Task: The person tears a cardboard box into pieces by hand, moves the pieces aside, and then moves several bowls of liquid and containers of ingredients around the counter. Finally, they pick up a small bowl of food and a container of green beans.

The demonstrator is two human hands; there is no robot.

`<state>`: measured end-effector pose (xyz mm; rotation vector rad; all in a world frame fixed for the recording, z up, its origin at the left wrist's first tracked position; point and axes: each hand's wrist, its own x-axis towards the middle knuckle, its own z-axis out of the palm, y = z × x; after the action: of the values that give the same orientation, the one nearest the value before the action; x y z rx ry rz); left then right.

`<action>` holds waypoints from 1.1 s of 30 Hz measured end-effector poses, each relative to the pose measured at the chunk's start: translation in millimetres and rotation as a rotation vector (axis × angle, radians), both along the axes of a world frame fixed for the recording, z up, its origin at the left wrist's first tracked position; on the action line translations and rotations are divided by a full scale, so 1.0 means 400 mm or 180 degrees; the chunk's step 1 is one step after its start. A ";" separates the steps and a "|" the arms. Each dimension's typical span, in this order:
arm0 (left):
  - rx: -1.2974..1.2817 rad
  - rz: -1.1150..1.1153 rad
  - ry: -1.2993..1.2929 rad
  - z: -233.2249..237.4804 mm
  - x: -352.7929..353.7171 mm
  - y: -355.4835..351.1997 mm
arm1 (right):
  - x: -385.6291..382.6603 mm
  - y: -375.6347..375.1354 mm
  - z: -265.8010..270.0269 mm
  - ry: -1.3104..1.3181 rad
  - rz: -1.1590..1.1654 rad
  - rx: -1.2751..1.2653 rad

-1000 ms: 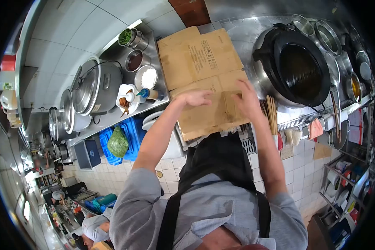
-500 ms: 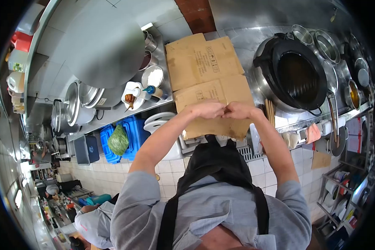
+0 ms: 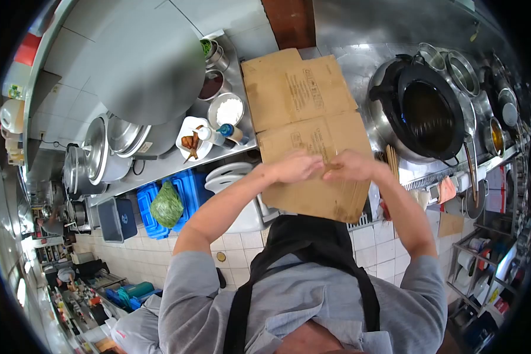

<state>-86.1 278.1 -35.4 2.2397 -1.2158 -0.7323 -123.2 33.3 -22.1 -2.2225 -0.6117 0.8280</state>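
Note:
Both of my hands are over the lower part of a flattened cardboard sheet (image 3: 301,88) that lies on the counter. My left hand (image 3: 300,166) has its fingers pressed together in a pinch. Close to its right, with a small gap between them, my right hand (image 3: 355,166) is also closed, its fingertips pointing at the left ones. Whatever they may hold is too small to make out. A bundle of wooden sticks (image 3: 392,158) lies just right of my right hand.
On the right a black wok (image 3: 428,112) of dark liquid sits on a steel pot. To the left are a bowl of white powder (image 3: 229,111), a plate of browned food (image 3: 190,141), bottles and lidded pots. A person's sleeve (image 3: 138,327) shows at lower left.
My hands have moved apart slightly, from touching to a small gap. The view has shifted, and the cardboard's near edge now appears lower, over my apron.

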 end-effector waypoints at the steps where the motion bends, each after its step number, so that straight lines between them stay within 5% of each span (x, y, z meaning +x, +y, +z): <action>1: -0.0209 -0.0017 -0.0030 -0.007 0.015 0.009 | 0.022 -0.013 0.009 0.0094 0.0010 -0.0059; 3: -0.0599 -0.0073 0.0000 -0.024 0.032 0.016 | 0.021 -0.008 -0.012 0.0129 0.0056 -0.0262; 5: 0.0070 -0.0075 -0.0235 0.044 0.059 -0.022 | 0.067 -0.003 -0.009 -0.0254 0.0134 -0.0635; 8: 0.0112 -0.0018 -0.0315 0.064 0.066 -0.041 | 0.094 -0.002 0.006 -0.0116 -0.0144 0.0279; 11: 0.0219 0.0204 -0.0166 0.067 0.100 -0.046 | 0.146 -0.040 0.026 0.0134 0.0113 -0.0253; 19: -0.0151 0.0193 -0.0621 -0.033 0.180 -0.109 | 0.253 -0.071 -0.111 0.0141 0.0037 0.0372; 23: -0.0023 0.0442 -0.0298 -0.047 0.241 -0.137 | 0.294 -0.086 -0.200 -0.0086 -0.0100 0.0548; 33: -0.0765 0.1183 0.1045 -0.081 0.382 -0.160 | 0.392 -0.128 -0.055 -0.1787 -0.0114 0.0687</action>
<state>66.7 214.0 -67.7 1.9713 -0.6675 -0.7246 33.6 -18.0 -44.1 -2.2507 -0.8704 0.0951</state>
